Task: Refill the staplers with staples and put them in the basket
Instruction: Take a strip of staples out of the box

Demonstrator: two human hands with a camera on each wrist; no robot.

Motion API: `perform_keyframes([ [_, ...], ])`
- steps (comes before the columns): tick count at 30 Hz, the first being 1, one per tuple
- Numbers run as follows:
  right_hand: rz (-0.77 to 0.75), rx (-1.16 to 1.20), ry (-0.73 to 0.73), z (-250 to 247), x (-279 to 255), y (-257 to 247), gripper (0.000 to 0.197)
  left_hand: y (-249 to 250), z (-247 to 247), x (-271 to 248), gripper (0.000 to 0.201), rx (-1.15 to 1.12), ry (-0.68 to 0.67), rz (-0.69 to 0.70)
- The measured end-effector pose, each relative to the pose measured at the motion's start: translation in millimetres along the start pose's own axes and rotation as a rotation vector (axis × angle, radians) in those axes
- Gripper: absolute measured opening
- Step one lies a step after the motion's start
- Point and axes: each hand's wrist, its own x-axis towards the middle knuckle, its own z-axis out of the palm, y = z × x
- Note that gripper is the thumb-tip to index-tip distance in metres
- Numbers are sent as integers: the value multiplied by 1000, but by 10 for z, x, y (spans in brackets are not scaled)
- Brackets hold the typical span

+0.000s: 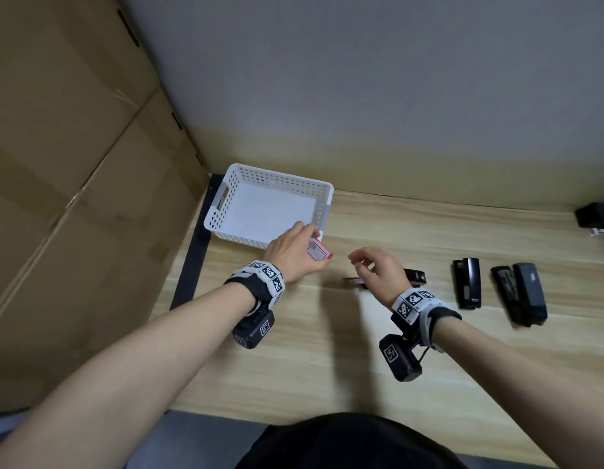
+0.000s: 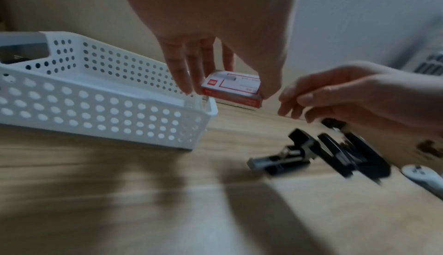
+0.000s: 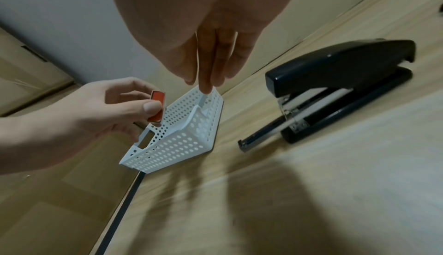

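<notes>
My left hand (image 1: 314, 245) pinches a small red-and-white staple box (image 1: 318, 252) between thumb and fingers, just off the near right corner of the white perforated basket (image 1: 280, 176). The box (image 2: 236, 90) hangs slightly above the table. My right hand (image 1: 359, 262) hovers to the box's right with loosely bent fingers; I see nothing in them. Below that hand lies a black stapler (image 1: 416, 276) with its staple tray (image 1: 354, 281) pulled out to the left. In the right wrist view the stapler (image 3: 340, 80) is seen close up and the basket (image 3: 182, 145) holds nothing.
Two more black staplers (image 1: 467, 282) (image 1: 518, 294) lie opened flat to the right. Another black stapler (image 1: 596, 216) sits at the far right edge by the wall. Big cardboard boxes (image 1: 73, 164) stand along the table's left side.
</notes>
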Motion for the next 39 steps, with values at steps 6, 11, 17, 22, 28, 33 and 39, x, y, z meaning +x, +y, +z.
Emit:
perform_keyframes([
  [6,120,208,-147,215,-426,73,21,96,367,-541,48,-32,-44,117],
  [11,222,272,-279,542,-751,259,30,19,814,-872,53,-59,-114,104],
  [17,258,274,-345,1006,-905,438,15,-218,1261,-1154,53,7,-83,-31],
  [22,262,216,-264,1202,-941,462,23,-456,1377,-1313,58,36,-16,-141],
  [28,177,193,-341,1261,-909,374,37,-551,1395,-1344,57,-56,-38,-213],
  [33,135,73,-360,1287,-914,309,49,-572,1415,-1303,45,-155,-36,-306],
  [39,100,15,-378,1307,-905,325,54,-542,1376,-1250,28,-200,-68,-448],
])
